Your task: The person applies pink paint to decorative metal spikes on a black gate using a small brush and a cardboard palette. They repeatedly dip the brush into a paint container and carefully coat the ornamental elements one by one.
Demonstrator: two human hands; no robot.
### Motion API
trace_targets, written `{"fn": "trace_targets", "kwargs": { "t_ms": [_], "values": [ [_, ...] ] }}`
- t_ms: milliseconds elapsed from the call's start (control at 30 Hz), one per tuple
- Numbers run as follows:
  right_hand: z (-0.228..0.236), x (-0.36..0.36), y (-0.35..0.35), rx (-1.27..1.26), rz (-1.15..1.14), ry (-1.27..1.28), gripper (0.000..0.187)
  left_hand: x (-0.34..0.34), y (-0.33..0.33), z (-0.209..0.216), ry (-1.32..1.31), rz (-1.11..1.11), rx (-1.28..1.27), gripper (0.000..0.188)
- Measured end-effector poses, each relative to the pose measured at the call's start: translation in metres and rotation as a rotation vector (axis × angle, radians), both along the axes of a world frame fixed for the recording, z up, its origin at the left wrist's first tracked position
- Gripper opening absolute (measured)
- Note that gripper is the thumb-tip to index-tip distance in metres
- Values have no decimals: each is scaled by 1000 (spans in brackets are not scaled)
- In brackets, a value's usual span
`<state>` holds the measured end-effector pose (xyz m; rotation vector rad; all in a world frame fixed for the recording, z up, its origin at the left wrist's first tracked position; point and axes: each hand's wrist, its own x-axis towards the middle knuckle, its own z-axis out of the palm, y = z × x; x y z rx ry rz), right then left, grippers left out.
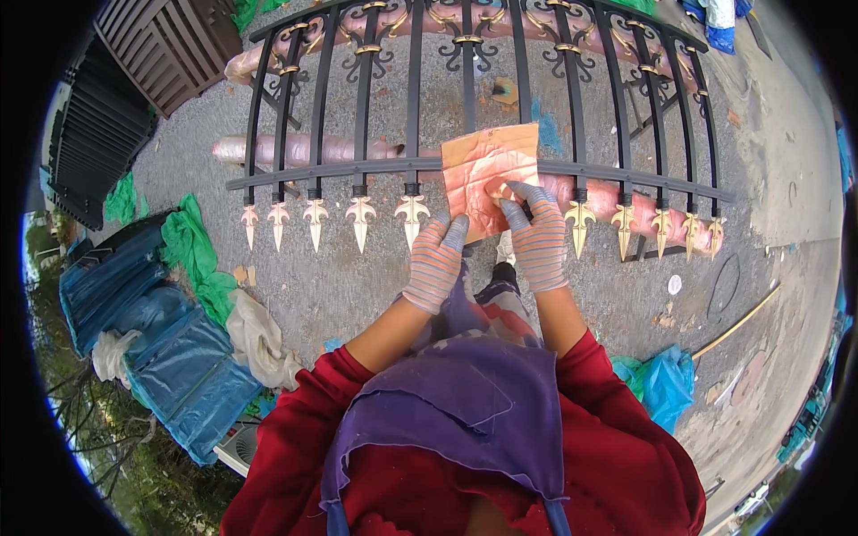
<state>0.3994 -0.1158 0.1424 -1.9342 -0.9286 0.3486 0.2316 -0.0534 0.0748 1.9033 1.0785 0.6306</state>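
Note:
In front of me I hold up a creased piece of cardboard [474,170] with a shiny copper-coloured smear on its face. My left hand [435,259], in a striped knitted glove, grips its lower left edge, thumb on top. My right hand [540,237], gloved the same way, is closed at the smear, its fingertips pinched together; what they hold is too small to tell. Behind the cardboard lies a black metal fence panel [416,107] with scroll ornaments. Along its near side run spear-shaped finials, pinkish ones [360,219] at left and golden ones [580,223] at right.
Plastic-wrapped rolls [313,150] support the panel above grey pavement. Blue plastic sheeting [188,371], green netting [198,259] and a pale cloth [259,335] lie at left. Brown slatted panels [170,49] stand far left. At right are a blue bag [668,384] and a thin stick [737,322].

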Motion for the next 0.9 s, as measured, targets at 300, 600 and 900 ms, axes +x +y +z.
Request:
{"fn": "trace_targets", "kwargs": {
  "t_ms": [300,600,900],
  "values": [
    [-10,13,-5,-182,-19,0,19,13,-2,-11,79,-83,-196,30],
    [-56,25,-66,-325,-54,14,19,-20,9,-30,340,-36,301,26],
    [-180,52,-76,-615,-31,-117,25,-80,24,-63,153,118,-279,24]
  ]
}}
